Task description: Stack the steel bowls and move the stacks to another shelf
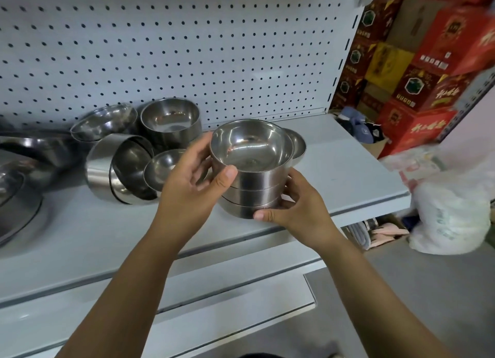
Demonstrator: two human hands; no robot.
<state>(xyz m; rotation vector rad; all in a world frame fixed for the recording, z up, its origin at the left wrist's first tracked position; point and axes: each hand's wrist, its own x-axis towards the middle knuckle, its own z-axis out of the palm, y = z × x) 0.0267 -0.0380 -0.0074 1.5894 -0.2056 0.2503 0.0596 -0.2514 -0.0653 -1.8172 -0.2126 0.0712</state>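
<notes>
Far bowl (297, 143) mostly hidden behind the stack (250, 170). Left hand (187, 181) covers part of a small bowl (160, 167). Pans at left edge (16, 197) cut off, blurred. Box print (417, 84) at right too blurry to read.

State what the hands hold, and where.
Both hold the bowl stack: left hand on its upper left side, right hand at its lower right base.

A: What sort of place?
B: Shop or its stockroom. Grey retail shelf (348, 170) with pegboard back panel (187, 49) and slotted upright.
A: Stock?
B: Loose steel bowls (171, 119) on the shelf. Red printed cartons (417, 90) stacked at the right, white plastic bag (452, 218) on the floor.
</notes>
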